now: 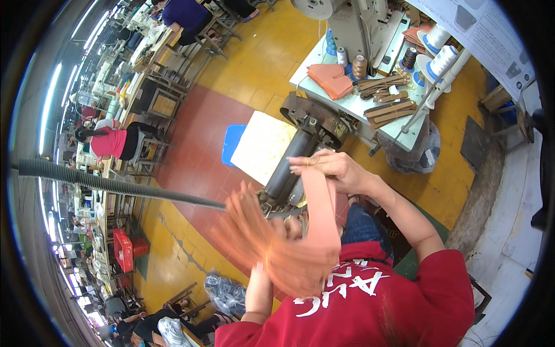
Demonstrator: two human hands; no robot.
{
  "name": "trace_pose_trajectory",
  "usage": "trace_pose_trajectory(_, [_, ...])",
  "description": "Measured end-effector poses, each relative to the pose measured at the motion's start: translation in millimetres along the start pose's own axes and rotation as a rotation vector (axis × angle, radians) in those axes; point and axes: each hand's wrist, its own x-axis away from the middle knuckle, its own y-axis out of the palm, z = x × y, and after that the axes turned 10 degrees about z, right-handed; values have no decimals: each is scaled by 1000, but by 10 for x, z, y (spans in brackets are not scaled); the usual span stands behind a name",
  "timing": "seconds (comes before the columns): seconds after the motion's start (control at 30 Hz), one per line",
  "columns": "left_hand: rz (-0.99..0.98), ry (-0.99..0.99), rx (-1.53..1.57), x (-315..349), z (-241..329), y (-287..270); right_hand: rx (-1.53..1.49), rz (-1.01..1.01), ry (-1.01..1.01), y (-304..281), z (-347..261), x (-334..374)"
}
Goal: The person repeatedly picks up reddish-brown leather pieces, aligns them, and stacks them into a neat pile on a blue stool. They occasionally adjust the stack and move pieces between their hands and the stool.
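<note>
Workbenches (151, 55) line the left, then red-and-yellow floor (193, 130); blurred orange pieces (254, 231) fan across the left hand (293, 227), finger closure untellable; the right hand (334, 169) pinches a peach strip (319, 205) before a pale table (309, 81) bearing spools (358, 66).

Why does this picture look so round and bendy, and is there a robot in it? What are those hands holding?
No robot here, just a person in a red shirt. A wide fisheye camera on their head looks down, so straight edges look bent. The right hand pinches a flat pale-pink strip. The left hand is mostly hidden by a fan of orange-brown pieces, which it seems to hold; they're too blurry to count. Beyond them is a dark roller. On the pale-green table are thread spools, a pile of orange pieces and brown strips.
</note>
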Motion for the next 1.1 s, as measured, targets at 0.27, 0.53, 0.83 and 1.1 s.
trace_pose_trajectory(0.27, [-118, -115, -777, 10, 382, -5, -498, -180, 352, -76, -89, -245])
trace_pose_trajectory(0.53, [523, -211, -507, 115, -38, -162, -1160, 203, 758, -23, -35, 302])
trace_pose_trajectory(0.83, [533, -48, -234, -203, -484, -226, -268, 98, 745, 17, 250, 379])
trace_pose_trajectory(1.1, [805, -75, -497, -570, -632, -338, 578, 651, 1067, -1151, 2293, -783])
